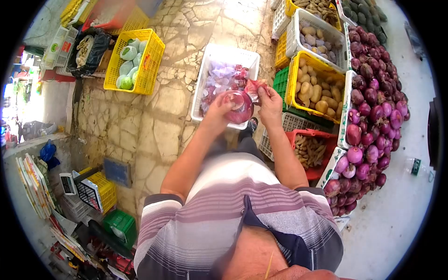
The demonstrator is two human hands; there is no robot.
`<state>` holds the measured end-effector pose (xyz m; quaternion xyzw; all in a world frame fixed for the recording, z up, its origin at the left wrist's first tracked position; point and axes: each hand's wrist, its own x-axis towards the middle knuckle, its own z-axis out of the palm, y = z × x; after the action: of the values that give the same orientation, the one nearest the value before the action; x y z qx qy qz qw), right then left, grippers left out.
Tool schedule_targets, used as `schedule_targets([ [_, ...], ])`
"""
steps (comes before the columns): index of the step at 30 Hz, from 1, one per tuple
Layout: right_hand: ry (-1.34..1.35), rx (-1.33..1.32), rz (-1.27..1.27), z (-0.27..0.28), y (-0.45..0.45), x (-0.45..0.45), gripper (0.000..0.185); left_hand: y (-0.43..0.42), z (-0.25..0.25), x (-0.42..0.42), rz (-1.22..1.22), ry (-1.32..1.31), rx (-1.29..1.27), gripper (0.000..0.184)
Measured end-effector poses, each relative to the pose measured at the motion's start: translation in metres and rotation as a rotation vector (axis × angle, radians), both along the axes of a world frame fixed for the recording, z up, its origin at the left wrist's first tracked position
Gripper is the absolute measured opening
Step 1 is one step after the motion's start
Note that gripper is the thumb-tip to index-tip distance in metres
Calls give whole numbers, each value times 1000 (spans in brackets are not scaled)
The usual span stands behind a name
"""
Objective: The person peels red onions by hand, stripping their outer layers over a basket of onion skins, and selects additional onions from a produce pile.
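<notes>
My left hand (217, 111) is closed round a large, smooth red onion (241, 112), held over the near edge of a white plastic crate (197, 100). My right hand (271, 106) pinches a crinkled reddish piece of onion skin (255, 87) just above and right of the onion. Inside the crate lie loose purple onion skins (223, 74), paler at the back left and darker red at the right. Whether the pinched skin is still joined to the onion I cannot tell.
On my right are a long heap of red onions (373, 112), a yellow crate of potatoes (322, 95) and a red crate of ginger-like roots (310, 149). At left stand a yellow crate of net-wrapped green produce (156, 58) and a scale (68, 184). The floor is cracked stone tile (161, 135).
</notes>
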<state>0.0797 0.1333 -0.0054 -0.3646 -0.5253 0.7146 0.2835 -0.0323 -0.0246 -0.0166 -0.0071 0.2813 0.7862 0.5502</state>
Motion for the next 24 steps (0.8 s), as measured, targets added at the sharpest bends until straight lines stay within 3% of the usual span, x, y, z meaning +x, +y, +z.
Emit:
schedule_targets([
  [4,108,-162,-79,11,-1,-6,16,2,3,-3,-11,7,50,74],
  [6,110,-278,-125,25,-2,-5,15,2,2,0,18,24,47,68],
  [19,274,-537,-239,7,17,-2,15,0,13,-4,27,0,121,76],
  [24,235,-660,-315,6,12,-7,21,-2,15,-16,22,-40,378,77],
])
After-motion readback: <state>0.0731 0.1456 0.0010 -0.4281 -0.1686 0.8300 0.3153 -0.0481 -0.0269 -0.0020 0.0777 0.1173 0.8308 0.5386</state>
